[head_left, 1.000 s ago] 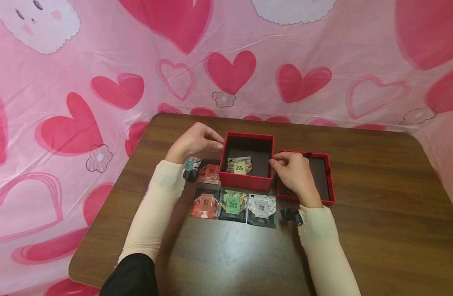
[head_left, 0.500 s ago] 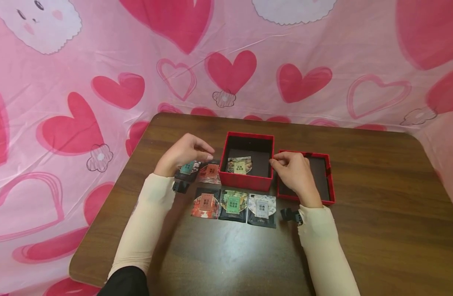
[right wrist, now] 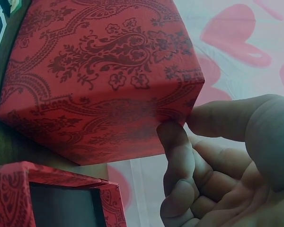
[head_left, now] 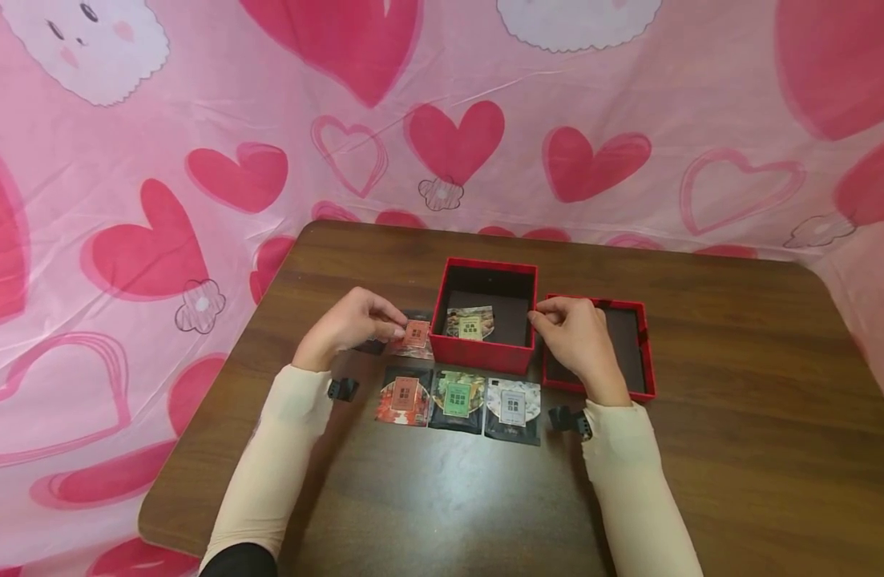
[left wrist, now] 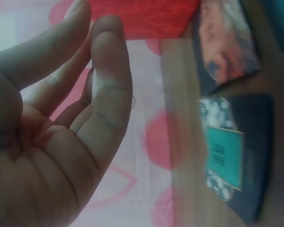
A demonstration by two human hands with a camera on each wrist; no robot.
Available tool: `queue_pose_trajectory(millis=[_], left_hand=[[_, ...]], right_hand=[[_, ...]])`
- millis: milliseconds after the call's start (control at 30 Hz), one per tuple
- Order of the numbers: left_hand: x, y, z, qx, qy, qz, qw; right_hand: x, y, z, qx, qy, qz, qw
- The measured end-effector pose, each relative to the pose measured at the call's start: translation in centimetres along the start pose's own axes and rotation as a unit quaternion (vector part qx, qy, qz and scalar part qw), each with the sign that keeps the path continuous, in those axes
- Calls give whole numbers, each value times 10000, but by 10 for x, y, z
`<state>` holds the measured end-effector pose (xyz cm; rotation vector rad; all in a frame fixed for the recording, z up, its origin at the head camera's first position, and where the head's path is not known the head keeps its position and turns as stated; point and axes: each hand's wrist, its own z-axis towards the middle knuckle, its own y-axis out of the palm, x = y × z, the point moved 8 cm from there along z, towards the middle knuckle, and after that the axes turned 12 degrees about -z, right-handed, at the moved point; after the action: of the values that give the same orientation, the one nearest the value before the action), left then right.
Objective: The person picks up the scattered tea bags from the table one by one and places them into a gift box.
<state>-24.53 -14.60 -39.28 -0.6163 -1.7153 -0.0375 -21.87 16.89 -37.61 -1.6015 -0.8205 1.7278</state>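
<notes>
A deep red box (head_left: 481, 354) with a dark inside stands at mid-table, one tea sachet with a yellow-green label (head_left: 470, 324) lying in it. My right hand (head_left: 575, 336) pinches the box's right wall at the rim between thumb and forefinger. Left of the box, my left hand (head_left: 349, 327) hovers with bent fingers, nothing between them. Its fingertips overlap an orange-labelled sachet (head_left: 417, 336) in the head view. Beneath that hand lies a teal-labelled sachet (left wrist: 226, 158), mostly hidden from the head camera. The box's patterned red side shows in the right wrist view.
In front of the box lie a red sachet (head_left: 404, 397), a green-labelled one (head_left: 456, 401) and a white one (head_left: 512, 409) in a row. A shallow red lid (head_left: 625, 340) rests at the right, under my right hand. A pink heart-print cloth (head_left: 593, 80) hangs behind the table.
My left hand has left the box's left rim and moved down and leftward over the sachets. My right hand stays at the right rim.
</notes>
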Motion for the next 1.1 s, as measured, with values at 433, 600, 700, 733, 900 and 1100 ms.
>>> queue_pose_trajectory(millis=[433,600,700,733,900,1100], left_hand=[[-30,10,-11,-206,-297,227,9991],[-37,13,-13,-335,-408,275,9982],[-41,14,-13,-323,-465,422,9975],[-43,15,-13,-308,-472,494,9972],[-49,16,-13,-184,-598,896,9940],[-51,17,-12,-135,-699,1288,9891]], right_hand=[[0,-2,1,24,-22,-118,9999],[-1,0,1,-29,-11,-59,10000],[0,0,1,-21,2,-81,10000],[-1,-1,1,-13,4,-89,10000],[-1,-1,0,-7,-9,-113,9999],[-2,0,0,-50,-4,-61,10000]])
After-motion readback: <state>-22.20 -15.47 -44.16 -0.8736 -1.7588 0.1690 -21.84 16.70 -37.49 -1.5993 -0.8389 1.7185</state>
